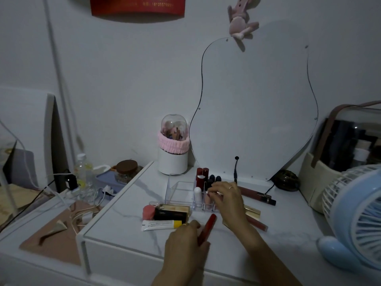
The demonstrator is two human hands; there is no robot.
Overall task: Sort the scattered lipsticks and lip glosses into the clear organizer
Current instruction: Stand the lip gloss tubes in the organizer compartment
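I'm looking down at a white marble-veined tabletop (127, 228) pushed against a pale wall, and the light is dim. My left hand (186, 242) grips a dark red lip gloss tube (208, 228), fingers curled round its lower end, the tube angled up toward the clear organizer (179, 190). My right hand (226, 198) is over the organizer's front small compartments with fingers bent down; I cannot tell whether it pinches anything there. In the organizer's back slots stand two red lipsticks (201, 176) and some dark-capped ones (215, 180); a white tube (198, 194) stands upright nearer the front. The large left compartment shows only clear walls.

Loose on the surface: a black and gold box (172, 212) just in front of the organizer, a pink round piece (148, 212) touching its left end, a white squeeze tube with a yellow cap (161, 225) lying below them. A long brownish lip gloss (256, 195) lies right of the organizer, another reddish one (257, 222) partly under my right wrist.

Behind, a wavy-edged mirror (253, 104) leans on the wall, a white domed holder wrapped in a pink band (173, 144) beside it. A blue fan (358, 213) sits far right; cables and a bottle (82, 174) clutter the lower shelf to the left.
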